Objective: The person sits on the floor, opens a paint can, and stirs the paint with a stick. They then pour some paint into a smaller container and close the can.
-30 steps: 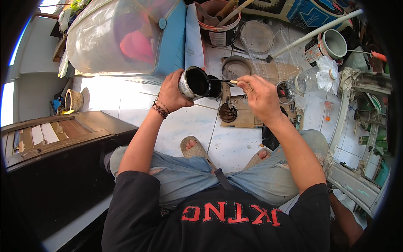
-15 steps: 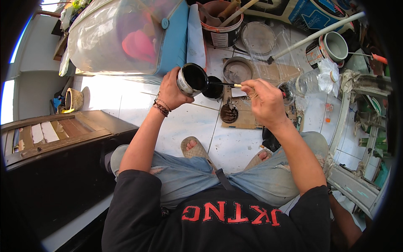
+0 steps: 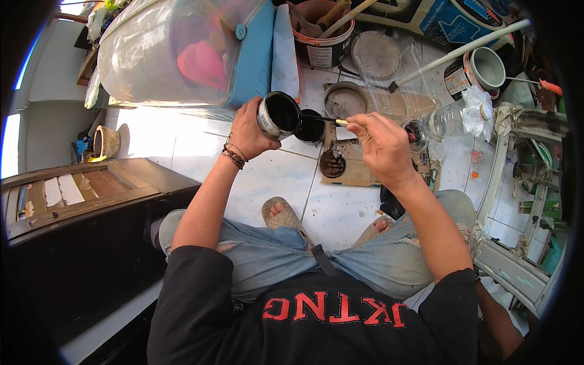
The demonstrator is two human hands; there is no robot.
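My left hand [image 3: 248, 129] is wrapped round the side of a small can of black paint [image 3: 267, 121], which is tilted to the right. Its mouth lies over the edge of a second can with a black inside [image 3: 312, 129] standing on the floor. Between the fingers of my right hand [image 3: 385, 145] is a thin stick [image 3: 322, 118] with a dark shaft and a pale end; whether it is a brush I cannot tell. The tip touches or nearly touches the right rim of the tilted can. Beside these stand a shallow round tin [image 3: 345, 102] and a brown-stained cup [image 3: 332, 163].
Cardboard [image 3: 356, 177] lies under the cups. A clear plastic bottle [image 3: 447, 119] is right of my right hand. At the back stand a large storage box [image 3: 246, 79] and a bucket of tools [image 3: 325, 53]. A metal ladder [image 3: 496, 164] is at right, a dark wooden panel [image 3: 91, 243] at left.
The stick and my right hand have shifted slightly to the left, with the stick's tip a little higher at the can's rim. My left hand and the can are nearly still.
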